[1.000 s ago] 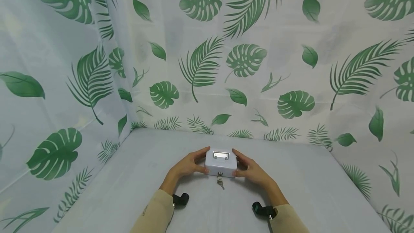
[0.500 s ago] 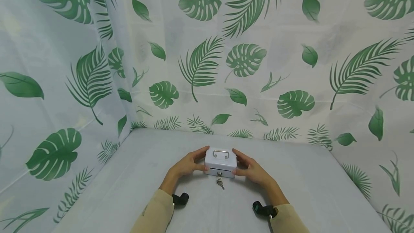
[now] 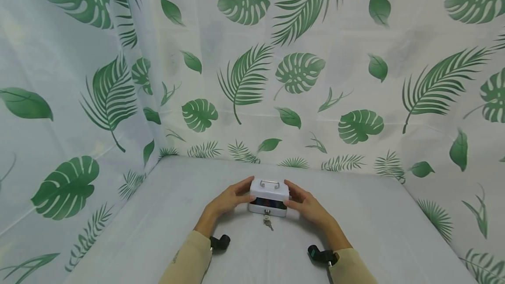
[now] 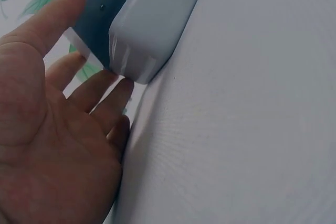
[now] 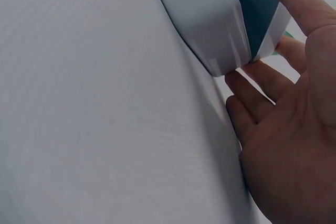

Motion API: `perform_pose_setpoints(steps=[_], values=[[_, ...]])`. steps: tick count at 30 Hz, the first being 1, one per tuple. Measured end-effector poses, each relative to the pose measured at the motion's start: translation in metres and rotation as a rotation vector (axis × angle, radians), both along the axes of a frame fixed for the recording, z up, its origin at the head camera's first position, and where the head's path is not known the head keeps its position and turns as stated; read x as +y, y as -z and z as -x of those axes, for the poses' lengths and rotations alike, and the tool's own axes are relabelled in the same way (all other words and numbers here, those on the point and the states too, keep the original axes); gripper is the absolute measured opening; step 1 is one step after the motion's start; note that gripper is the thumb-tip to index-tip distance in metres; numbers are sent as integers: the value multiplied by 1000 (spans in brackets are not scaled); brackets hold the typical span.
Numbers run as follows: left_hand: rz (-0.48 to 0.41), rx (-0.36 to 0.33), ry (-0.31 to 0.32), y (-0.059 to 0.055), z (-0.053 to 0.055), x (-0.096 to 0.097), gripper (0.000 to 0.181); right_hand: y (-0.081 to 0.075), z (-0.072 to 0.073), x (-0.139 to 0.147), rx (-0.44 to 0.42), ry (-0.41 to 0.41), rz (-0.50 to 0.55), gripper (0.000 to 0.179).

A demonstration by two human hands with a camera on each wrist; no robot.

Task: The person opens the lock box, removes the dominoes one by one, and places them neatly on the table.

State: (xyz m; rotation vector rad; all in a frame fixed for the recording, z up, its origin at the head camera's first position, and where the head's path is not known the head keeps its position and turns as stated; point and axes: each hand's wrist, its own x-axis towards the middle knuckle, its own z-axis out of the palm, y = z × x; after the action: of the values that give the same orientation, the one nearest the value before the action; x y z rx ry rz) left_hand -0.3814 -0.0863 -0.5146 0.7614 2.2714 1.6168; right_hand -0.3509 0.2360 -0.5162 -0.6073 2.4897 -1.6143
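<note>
1. Two hands flank a white box [image 3: 255, 209], which stands on a white tabletop [image 3: 252, 255], midway between left and right and toward the far side.
2. Left hand [image 3: 226, 200]: thumb and fingers lie well apart, only slightly bent; the thumb touches the lid [image 3: 270, 194] at its near left corner, and the fingertips rest at the box's left side.
3. Right hand [image 3: 311, 207]: a mirrored pose, thumb spread from the fingers and touching the lid's near right corner, fingertips at the right side.
4. The lid's near edge stands raised above the base, with a dark band showing between them.
5. A silver handle [image 3: 270, 182] sits on top; keys [image 3: 268, 221] hang from the lock [image 3: 267, 212] on the near face.
6. Beige sleeves [image 3: 189, 253] cover the forearms, a black device [image 3: 221, 243] at each wrist.
7. Leaf-printed sheeting [image 3: 331, 73] rises beyond the tabletop.
</note>
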Motion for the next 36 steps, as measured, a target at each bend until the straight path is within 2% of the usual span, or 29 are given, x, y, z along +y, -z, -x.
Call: perform_pose_setpoints(steps=[6, 14, 18, 24, 28, 36], values=[[-7, -12, -27, 0, 0, 3, 75, -1, -1, -2, -11, 59, -27, 75], [25, 43, -118, 0, -1, 12, 69, -11, -4, -13, 20, 152, -95, 71], [-4, 24, -162, -2, -2, 18, 70, -15, -5, -20, 8, 206, -96, 74], [4, 7, -238, -6, -2, 26, 76, -21, -5, -31, -23, 272, -88, 80], [-16, 18, -250, -7, 0, 29, 75, -21, -3, -35, -9, 316, -83, 77], [-43, 21, -282, -9, -2, 32, 67, -17, -1, -37, 0, 342, -55, 75]])
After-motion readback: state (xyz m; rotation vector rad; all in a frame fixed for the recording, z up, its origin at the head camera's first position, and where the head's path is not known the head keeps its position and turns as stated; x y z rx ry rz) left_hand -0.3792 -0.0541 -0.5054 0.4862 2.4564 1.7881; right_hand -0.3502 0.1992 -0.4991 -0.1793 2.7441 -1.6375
